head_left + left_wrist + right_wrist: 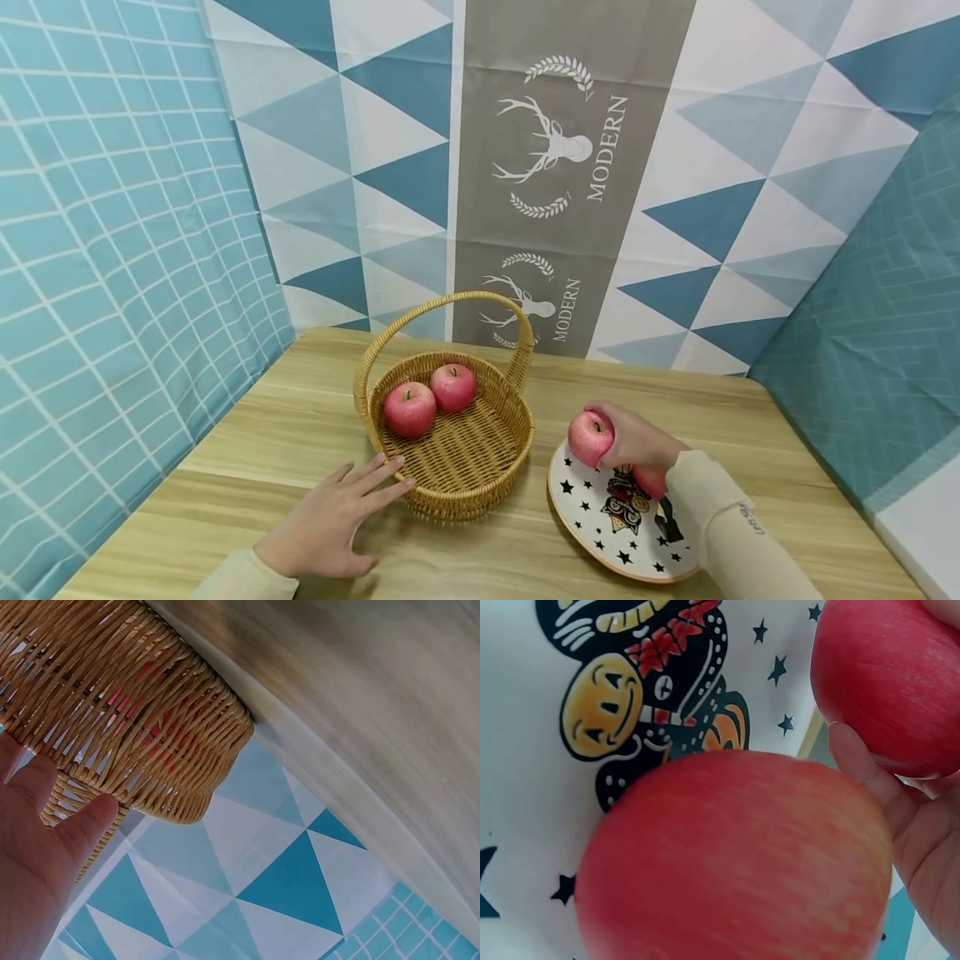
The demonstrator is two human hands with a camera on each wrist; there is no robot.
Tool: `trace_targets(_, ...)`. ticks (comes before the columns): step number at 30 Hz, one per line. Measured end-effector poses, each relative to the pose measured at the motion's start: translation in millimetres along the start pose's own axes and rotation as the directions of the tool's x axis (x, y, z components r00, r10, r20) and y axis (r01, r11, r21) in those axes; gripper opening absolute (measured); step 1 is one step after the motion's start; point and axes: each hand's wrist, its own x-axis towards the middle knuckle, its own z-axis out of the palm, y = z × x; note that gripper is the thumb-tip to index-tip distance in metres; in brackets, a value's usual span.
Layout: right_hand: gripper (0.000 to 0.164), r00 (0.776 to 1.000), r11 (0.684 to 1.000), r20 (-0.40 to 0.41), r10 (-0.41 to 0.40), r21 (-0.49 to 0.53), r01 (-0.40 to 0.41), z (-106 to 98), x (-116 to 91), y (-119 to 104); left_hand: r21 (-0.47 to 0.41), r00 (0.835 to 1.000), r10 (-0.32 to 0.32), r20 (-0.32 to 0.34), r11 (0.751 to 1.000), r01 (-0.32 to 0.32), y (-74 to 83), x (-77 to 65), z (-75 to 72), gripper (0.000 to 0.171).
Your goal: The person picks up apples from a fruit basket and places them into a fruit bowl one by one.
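My right hand (637, 437) grips a red apple (589, 437) over the far left part of a white plate (592, 533) printed with stars and a cartoon figure. Another apple (735, 862) lies on that plate, partly hidden under my right wrist in the head view. To the left stands a wicker basket (448, 498) with a tall arched handle; two red apples, one on the left (410, 409) and one behind it (453, 387), sit inside. With fingers spread, my left hand (333, 517) has its fingertips right at the basket's near left rim.
Basket and plate stand on a light wood-grain table (465, 558). Behind rises a patterned cloth (405, 108) with triangles and deer heads. Blue tiled cloth (112, 250) borders the left side, and a teal cloth (862, 350) the right.
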Motion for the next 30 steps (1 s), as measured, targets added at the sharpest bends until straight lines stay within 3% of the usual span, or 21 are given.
trace_targets(24,0.078,0.996,0.994,0.050,-0.075,-0.072,0.079,6.0,1.5,1.6,-0.025,1.000,-0.008,-0.002,1.000,0.008,-1.1,1.4,0.6,0.098)
trace_targets(30,0.080,0.996,0.992,0.072,-0.051,-0.114,0.059,6.2,1.9,1.0,-0.020,1.000,-0.007,-0.001,1.000,0.007,-1.4,0.5,1.4,0.099)
